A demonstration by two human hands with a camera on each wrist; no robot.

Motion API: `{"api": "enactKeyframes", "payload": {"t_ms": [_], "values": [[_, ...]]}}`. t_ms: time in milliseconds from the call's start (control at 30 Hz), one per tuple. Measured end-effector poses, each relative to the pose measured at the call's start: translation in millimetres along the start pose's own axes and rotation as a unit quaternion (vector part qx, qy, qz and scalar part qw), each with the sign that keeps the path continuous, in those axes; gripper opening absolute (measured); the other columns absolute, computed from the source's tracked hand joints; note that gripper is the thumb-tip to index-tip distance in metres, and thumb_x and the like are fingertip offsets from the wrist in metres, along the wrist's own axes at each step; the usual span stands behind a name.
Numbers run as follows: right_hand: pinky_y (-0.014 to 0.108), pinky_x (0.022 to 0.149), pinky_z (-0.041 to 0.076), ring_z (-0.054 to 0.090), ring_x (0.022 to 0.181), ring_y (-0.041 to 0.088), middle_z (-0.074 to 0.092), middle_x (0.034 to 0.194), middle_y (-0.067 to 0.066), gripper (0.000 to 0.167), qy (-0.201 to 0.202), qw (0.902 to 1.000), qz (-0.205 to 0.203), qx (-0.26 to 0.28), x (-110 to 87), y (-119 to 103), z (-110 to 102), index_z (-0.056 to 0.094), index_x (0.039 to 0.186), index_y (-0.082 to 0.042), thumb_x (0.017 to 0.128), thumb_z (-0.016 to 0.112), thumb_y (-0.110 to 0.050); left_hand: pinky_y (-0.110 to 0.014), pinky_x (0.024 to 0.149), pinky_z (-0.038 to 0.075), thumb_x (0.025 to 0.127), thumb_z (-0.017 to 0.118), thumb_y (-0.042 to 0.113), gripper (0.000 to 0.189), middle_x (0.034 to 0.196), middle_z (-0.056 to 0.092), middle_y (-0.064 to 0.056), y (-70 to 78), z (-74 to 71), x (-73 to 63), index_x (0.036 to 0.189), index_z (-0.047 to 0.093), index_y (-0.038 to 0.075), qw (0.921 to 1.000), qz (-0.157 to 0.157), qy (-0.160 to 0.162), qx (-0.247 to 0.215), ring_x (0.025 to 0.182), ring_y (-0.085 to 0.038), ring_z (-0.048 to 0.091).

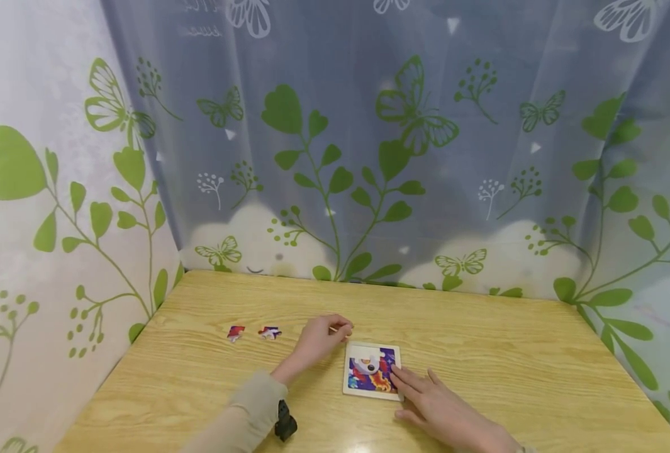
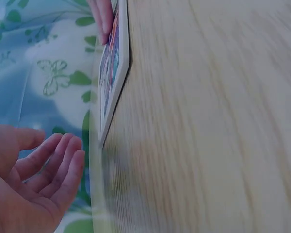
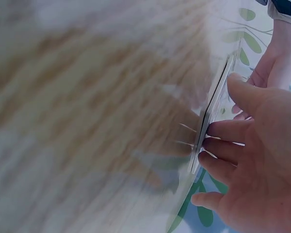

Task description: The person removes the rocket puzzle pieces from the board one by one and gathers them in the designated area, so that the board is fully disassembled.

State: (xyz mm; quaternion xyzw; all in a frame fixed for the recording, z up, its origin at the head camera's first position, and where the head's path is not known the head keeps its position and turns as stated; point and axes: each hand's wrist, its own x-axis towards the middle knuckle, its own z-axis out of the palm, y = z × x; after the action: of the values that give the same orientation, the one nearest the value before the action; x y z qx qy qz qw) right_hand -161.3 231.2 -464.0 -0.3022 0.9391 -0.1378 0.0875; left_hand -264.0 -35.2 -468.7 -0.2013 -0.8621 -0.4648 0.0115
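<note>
A small square jigsaw puzzle (image 1: 362, 382) with a purple, orange and white picture lies in a pale frame (image 1: 345, 377) on the table. Bare pale backing shows in its upper left part. My right hand (image 1: 439, 406) rests straight fingertips on the frame's right side. Just beyond the upper left corner hovers my left hand (image 1: 320, 336), its fingers loosely bent. The left wrist view shows nothing in that hand's palm (image 2: 31, 194). Two loose jigsaw pieces lie to the left: a red and purple one (image 1: 235, 332) and a purple and white one (image 1: 270, 333).
The wooden table (image 1: 499, 346) stretches out on both sides of the puzzle. A curtain (image 1: 335, 157) printed with green leaves and butterflies hangs along its back edge, with similar cloth at both sides. A black device (image 1: 285, 421) sits at my left wrist.
</note>
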Motion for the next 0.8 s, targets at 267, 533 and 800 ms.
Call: {"api": "enactKeyframes", "payload": {"t_ms": [267, 533, 800], "values": [[0.066, 0.113, 0.029, 0.039, 0.144, 0.035, 0.037, 0.161, 0.014, 0.068, -0.004, 0.9998, -0.007, -0.016, -1.4, -1, 2, 0.041, 0.153, -0.002, 0.106, 0.045, -0.051, -0.025, 0.073, 0.054, 0.101, 0.064, 0.019, 0.020, 0.098, 0.075, -0.006, 15.8, 21.7, 5.0, 0.109, 0.076, 0.005, 0.9978, 0.025, -0.032, 0.053, 0.085, -0.016, 0.068], [0.061, 0.112, 0.034, 0.038, 0.145, 0.034, 0.035, 0.161, 0.017, 0.069, -0.009, 0.9994, -0.017, -0.028, -1.3, -3, 2, 0.040, 0.153, 0.001, 0.106, 0.044, -0.049, -0.023, 0.071, 0.053, 0.101, 0.065, 0.020, 0.018, 0.095, 0.075, -0.004, 22.6, 36.0, 7.2, 0.106, 0.076, 0.007, 0.9953, 0.021, -0.062, 0.071, 0.075, -0.008, 0.064], [0.060, 0.112, 0.034, 0.039, 0.145, 0.034, 0.034, 0.161, 0.016, 0.069, -0.006, 0.9995, -0.015, -0.027, -1.1, -2, 3, 0.040, 0.153, 0.001, 0.106, 0.045, -0.049, -0.020, 0.058, 0.046, 0.100, 0.066, 0.019, 0.017, 0.082, 0.069, 0.001, 24.9, 41.6, 7.4, 0.104, 0.076, 0.006, 0.9943, 0.004, -0.082, 0.068, 0.058, -0.002, 0.053]]}}
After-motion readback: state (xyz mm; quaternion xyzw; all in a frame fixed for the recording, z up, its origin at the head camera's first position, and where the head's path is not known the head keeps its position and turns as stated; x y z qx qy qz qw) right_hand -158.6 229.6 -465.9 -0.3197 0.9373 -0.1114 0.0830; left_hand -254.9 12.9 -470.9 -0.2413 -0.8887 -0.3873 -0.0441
